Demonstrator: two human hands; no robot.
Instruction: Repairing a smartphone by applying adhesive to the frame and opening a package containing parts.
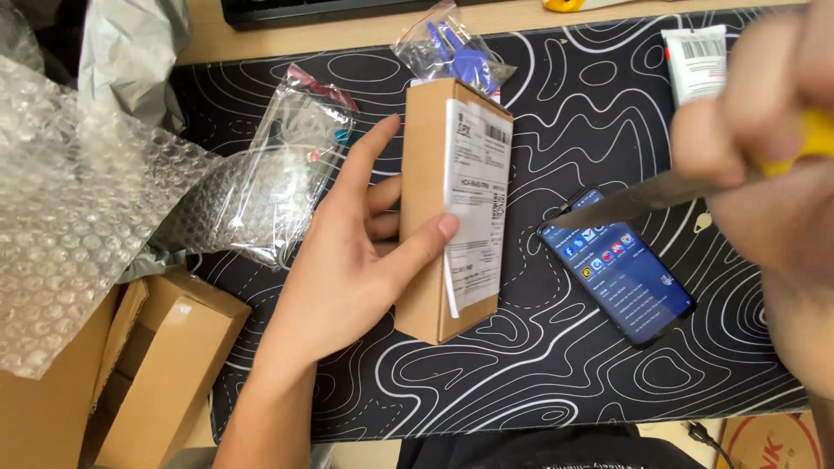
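Blurred and close to the lens, my right hand (764, 148) is clenched around a yellow-handled knife (660, 193) whose blade hangs over a lit black smartphone (618, 267). My left hand (347, 260) clasps a tall brown cardboard box with a white label (452, 208), upright on the black patterned desk mat (565, 365). Bubble wrap (69, 200) lies far left.

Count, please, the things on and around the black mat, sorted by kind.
Cardboard boxes: 2, one in the left hand at, one at
Clear plastic bags: 2
Bubble wrap sheets: 1
Phones: 1
Knives: 1, in the right hand
Tubes: 1
Total: 8
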